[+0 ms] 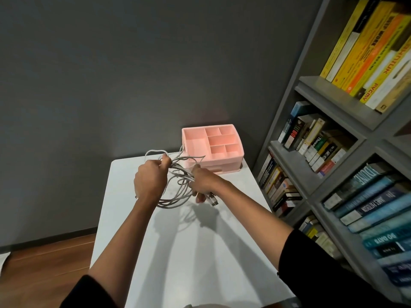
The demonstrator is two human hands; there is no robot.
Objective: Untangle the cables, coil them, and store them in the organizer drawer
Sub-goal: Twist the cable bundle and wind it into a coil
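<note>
Two bare forearms stretched forward over the white counter (pixel 200 252). At its far right corner sat the pink organizer (pixel 222 159). Tangled grey cables (pixel 176 172) hung lifted between the hands. The left hand (pixel 151 176) curled round the upper loops, and the right hand (pixel 201 181) gripped the bundle, with connectors (pixel 212 200) poking out below.

**Tangled cables held up, pink organizer at the back**

The cables (pixel 175 192) are a grey-white tangle of loose loops, lifted off the bench (pixel 178 252) and gripped between the left grip (pixel 151 176) and the right grip (pixel 202 183). Their plugs (pixel 213 200) hang under the right one. The pink organizer (pixel 213 147) stands on the bench's far right corner, its divided top tray open upward. Its drawer (pixel 214 168) is below and looks pushed in.
</note>
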